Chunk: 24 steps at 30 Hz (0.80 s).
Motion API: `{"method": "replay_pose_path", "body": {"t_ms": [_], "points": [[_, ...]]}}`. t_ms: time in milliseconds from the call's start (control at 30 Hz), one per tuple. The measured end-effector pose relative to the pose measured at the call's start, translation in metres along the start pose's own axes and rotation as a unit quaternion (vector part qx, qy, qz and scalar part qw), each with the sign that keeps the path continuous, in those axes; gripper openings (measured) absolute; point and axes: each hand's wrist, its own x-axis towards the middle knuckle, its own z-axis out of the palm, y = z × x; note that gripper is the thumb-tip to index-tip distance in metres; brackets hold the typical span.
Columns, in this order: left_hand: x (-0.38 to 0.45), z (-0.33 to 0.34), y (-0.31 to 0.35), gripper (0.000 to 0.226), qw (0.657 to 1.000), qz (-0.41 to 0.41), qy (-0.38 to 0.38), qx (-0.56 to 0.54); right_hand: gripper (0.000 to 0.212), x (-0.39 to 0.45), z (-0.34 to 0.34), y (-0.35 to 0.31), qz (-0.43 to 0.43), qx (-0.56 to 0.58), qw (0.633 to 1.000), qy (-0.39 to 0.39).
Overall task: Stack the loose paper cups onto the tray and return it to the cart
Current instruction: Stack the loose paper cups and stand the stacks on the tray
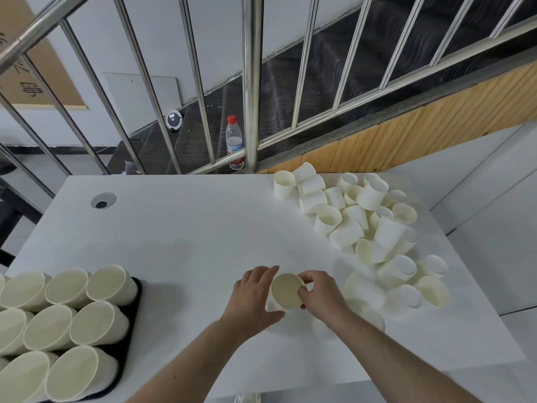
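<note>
Both hands, L grip (252,295) & R grip (321,292) clamped on cup (286,290), upright, mouth up, axis vertical

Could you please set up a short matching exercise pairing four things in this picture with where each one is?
Things:
1. black tray
2. loose cup pile
3. water bottle
4. held cup

Places:
A. behind the railing, beyond the table's far edge
B. between the left hand and right hand
C. near left of the table, loaded with cup stacks
D. right side of the table

Pairs: 1-C, 2-D, 3-A, 4-B
</note>
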Motion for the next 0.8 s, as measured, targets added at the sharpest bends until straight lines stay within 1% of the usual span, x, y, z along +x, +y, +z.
{"method": "replay_pose_path", "body": {"t_ms": [100,200,367,433,500,567,633,700,800], "points": [[-0.006,-0.002,-0.011,0.091,0.997,-0.042,-0.034,0.05,0.023,0.004,0.005,0.005,0.022,-0.043,0.999,-0.02],[-0.01,-0.002,-0.021,0.09,0.993,-0.073,-0.062,0.072,0.023,0.01,0.011,0.01,0.026,-0.072,0.997,-0.032],[-0.014,0.0,-0.026,0.087,0.99,-0.082,-0.094,0.065,0.028,0.012,0.019,0.009,0.01,-0.139,0.989,-0.045],[-0.015,-0.001,-0.026,0.082,0.991,-0.076,-0.093,0.057,0.04,0.008,0.017,0.006,-0.008,-0.193,0.979,-0.056],[-0.015,-0.002,-0.026,0.075,0.992,-0.07,-0.087,0.052,0.057,0.003,0.016,0.001,-0.051,-0.245,0.965,-0.072],[-0.015,-0.003,-0.027,0.072,0.994,-0.066,-0.078,0.043,0.072,-0.003,0.017,-0.005,-0.099,-0.274,0.951,-0.1],[-0.016,-0.004,-0.027,0.072,0.995,-0.063,-0.07,0.036,0.082,-0.007,0.021,-0.008,-0.121,-0.303,0.936,-0.129],[-0.017,-0.006,-0.028,0.071,0.996,-0.059,-0.063,0.03,0.082,-0.009,0.026,-0.01,-0.125,-0.327,0.926,-0.143],[-0.019,-0.009,-0.027,0.071,0.998,-0.049,-0.048,0.014,0.072,-0.01,0.031,-0.01,-0.123,-0.32,0.931,-0.126]]}}
